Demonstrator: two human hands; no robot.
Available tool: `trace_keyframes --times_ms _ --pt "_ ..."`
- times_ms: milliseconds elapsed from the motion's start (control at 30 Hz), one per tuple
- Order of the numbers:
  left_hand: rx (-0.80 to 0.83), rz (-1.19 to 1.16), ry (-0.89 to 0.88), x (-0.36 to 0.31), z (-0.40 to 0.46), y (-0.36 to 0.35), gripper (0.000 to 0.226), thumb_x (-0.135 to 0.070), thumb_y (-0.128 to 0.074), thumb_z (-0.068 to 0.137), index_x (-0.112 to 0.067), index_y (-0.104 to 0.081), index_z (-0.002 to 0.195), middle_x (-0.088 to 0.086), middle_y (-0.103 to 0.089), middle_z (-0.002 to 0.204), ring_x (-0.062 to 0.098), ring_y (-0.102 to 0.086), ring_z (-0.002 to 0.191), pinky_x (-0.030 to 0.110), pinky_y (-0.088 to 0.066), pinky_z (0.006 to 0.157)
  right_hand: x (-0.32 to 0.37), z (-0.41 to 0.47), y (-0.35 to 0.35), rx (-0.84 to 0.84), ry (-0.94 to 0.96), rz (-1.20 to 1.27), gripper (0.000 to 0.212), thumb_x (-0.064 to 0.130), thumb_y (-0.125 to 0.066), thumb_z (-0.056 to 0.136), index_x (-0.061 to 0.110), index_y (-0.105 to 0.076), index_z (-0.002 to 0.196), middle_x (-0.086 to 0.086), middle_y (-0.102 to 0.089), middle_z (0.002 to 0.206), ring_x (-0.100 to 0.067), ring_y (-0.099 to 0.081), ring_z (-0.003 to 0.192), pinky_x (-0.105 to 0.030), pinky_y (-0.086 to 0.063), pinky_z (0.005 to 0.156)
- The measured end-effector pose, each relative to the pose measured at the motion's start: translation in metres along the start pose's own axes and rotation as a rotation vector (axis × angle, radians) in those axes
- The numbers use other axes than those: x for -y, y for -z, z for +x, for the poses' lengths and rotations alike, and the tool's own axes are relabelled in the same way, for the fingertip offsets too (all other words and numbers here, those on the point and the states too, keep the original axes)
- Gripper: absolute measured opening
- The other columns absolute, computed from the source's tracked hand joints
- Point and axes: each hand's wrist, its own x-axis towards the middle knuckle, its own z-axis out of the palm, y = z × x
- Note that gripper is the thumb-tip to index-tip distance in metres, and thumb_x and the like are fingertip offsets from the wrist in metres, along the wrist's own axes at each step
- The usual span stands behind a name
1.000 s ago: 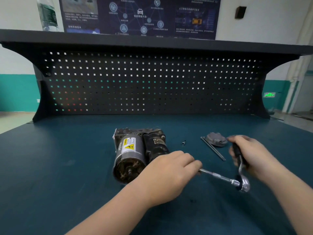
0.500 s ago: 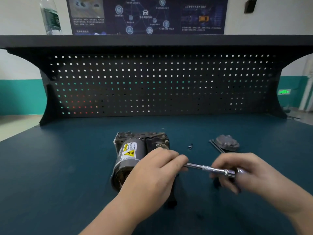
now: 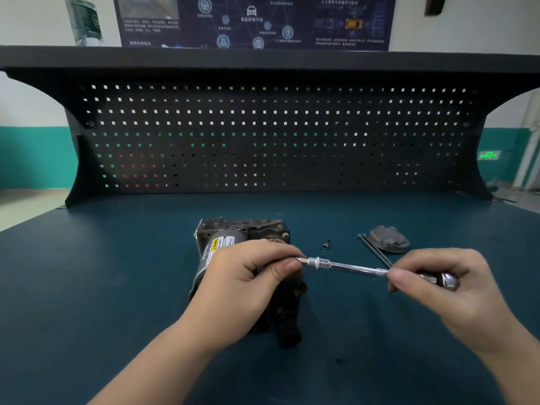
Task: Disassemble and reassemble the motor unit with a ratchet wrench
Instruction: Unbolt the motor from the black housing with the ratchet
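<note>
The motor unit (image 3: 233,258) lies on the dark teal bench top (image 3: 117,287) just below the centre of the view, its yellow-labelled cylinder pointing toward the person, much of its near half hidden behind the left hand (image 3: 248,285). That hand hovers over the unit with thumb and forefinger pinched together on the bit end of the ratchet wrench (image 3: 350,267), whose chrome extension bar runs from there toward 3 o'clock. The right hand (image 3: 447,290) has its fingers curled round the ratchet's head and handle, so most of the tool's far end is covered. At about 1 o'clock from the motor a small loose socket (image 3: 325,245) sits on the mat, apart from everything. Farther toward 2 o'clock lie two long thin bolts (image 3: 374,249), side by side, with a grey end cover (image 3: 388,239) just beside them. A black pegboard (image 3: 263,135) closes off the bench at 12 o'clock, with a bottle (image 3: 84,21) on the shelf above it at 11 o'clock.
</note>
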Motion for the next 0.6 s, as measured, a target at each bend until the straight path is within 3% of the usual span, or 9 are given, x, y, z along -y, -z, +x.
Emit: trace_keyframes --times_ms 133,267,300,400,467,500,600 --pt "-0.042 0.011 -0.043 0.002 0.000 0.000 0.022 -0.017 -0.063 0.083 -0.028 -0.067 0.102 -0.012 -0.069 0.083 0.000 -0.062 0.073 0.009 -0.042 0.070 0.000 0.001 -0.003 0.013 0.010 -0.003 0.016 0.014 -0.067 0.072 0.026 -0.069 0.061 0.002 -0.059 0.050 -0.007 -0.046 0.045 -0.019 -0.034 0.045" --pt "-0.045 -0.010 0.003 0.000 -0.001 -0.001 0.017 -0.019 -0.066 0.085 -0.033 -0.075 0.084 -0.017 -0.071 0.086 -0.003 -0.064 0.080 0.007 -0.043 0.074 -0.001 0.000 -0.003 0.003 0.030 -0.029 0.013 0.017 -0.072 0.073 0.025 -0.068 0.064 0.002 -0.059 0.051 -0.012 -0.048 0.046 -0.019 -0.034 0.045" --pt "-0.031 -0.048 0.059 -0.002 0.001 0.000 0.015 -0.023 -0.067 0.086 -0.036 -0.073 0.089 -0.020 -0.071 0.088 -0.005 -0.064 0.084 0.006 -0.043 0.077 -0.003 0.000 -0.004 -0.020 0.024 -0.049 0.011 0.018 -0.072 0.074 0.023 -0.068 0.065 0.001 -0.057 0.051 -0.013 -0.047 0.046 -0.018 -0.034 0.045" --pt "-0.081 -0.029 0.221 -0.007 0.023 -0.002 0.019 -0.026 -0.066 0.088 -0.035 -0.070 0.104 -0.026 -0.071 0.097 -0.010 -0.062 0.094 0.005 -0.042 0.083 -0.012 0.003 -0.004 -0.231 -0.033 -0.130 0.020 0.018 -0.067 0.078 0.017 -0.063 0.058 -0.003 -0.054 0.054 -0.013 -0.045 0.048 -0.018 -0.032 0.047" --pt "-0.087 0.227 0.273 -0.005 0.053 -0.016 0.017 -0.021 -0.062 0.091 -0.029 -0.072 0.101 -0.020 -0.071 0.096 -0.003 -0.063 0.092 0.006 -0.041 0.076 -0.017 0.007 -0.003 -0.412 -0.074 -0.191 0.023 0.020 -0.065 0.082 0.024 -0.061 0.060 0.007 -0.059 0.060 -0.004 -0.049 0.054 -0.008 -0.033 0.052" --pt "-0.002 0.370 0.311 -0.005 0.073 -0.030 0.017 -0.017 -0.059 0.090 -0.024 -0.073 0.098 -0.013 -0.071 0.096 0.006 -0.063 0.091 0.011 -0.042 0.073 -0.020 0.007 -0.001 -0.495 -0.114 -0.206 0.024 0.022 -0.065 0.085 0.028 -0.060 0.063 0.014 -0.060 0.061 0.000 -0.051 0.056 -0.005 -0.034 0.054" --pt "0.474 0.726 0.487 0.004 0.128 -0.092 0.010 -0.006 -0.054 0.087 -0.007 -0.061 0.079 0.004 -0.065 0.090 0.020 -0.063 0.083 0.027 -0.047 0.061 -0.029 0.009 0.004 -0.697 -0.257 -0.212 0.028 0.034 -0.062 0.090 0.029 -0.056 0.063 0.019 -0.055 0.058 0.000 -0.049 0.055 -0.008 -0.034 0.053"
